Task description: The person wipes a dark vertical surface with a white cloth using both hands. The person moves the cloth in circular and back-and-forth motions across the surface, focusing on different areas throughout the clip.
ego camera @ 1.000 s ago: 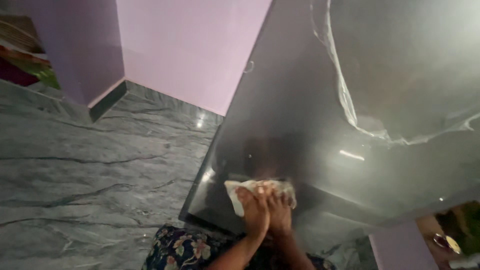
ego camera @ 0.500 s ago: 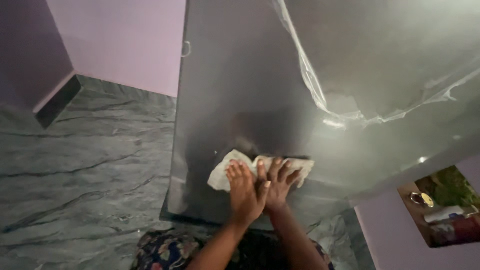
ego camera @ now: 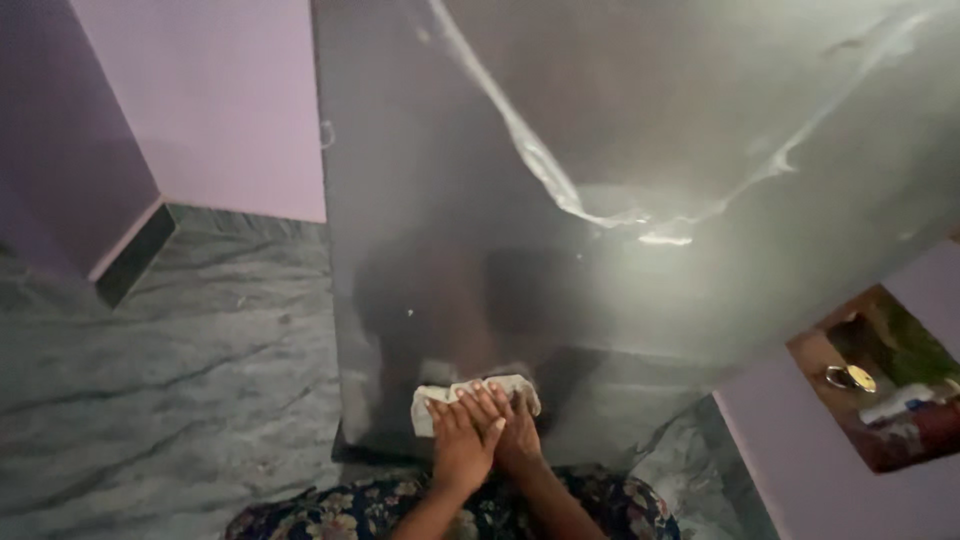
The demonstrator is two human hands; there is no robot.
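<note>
Two bare hands press a small, crumpled white cloth (ego camera: 470, 398) flat against the low part of a big, shiny grey metal door (ego camera: 450, 230), like the front of a tall fridge. The left hand (ego camera: 462, 445) lies on top, fingers stretched out and close together, palm down on the cloth. The right hand (ego camera: 518, 435) sits just beside it and partly under it, and its fingers also lie flat on the cloth. Neither hand pinches or grabs the cloth; both just push it onto the door. The cloth sticks out a little past the fingertips, up and to the left of the hands, and its right end peeks out above the right hand. Far above the hands, a loose sheet of clear plastic film (ego camera: 560, 190) hangs on the door, with a wrinkled, shiny edge. A dark blurry shape shows in the shiny door just above the cloth. Below the hands and wrists there is dark cloth with flowers (ego camera: 350, 515), part of the person's clothes. To the left of the hands lies a grey stone floor with dark wavy lines (ego camera: 170, 370). Beyond it stands a light purple wall (ego camera: 210, 100). Far to the right of the hands there is an opening in another purple wall, with a small round metal thing (ego camera: 850, 378) inside.
</note>
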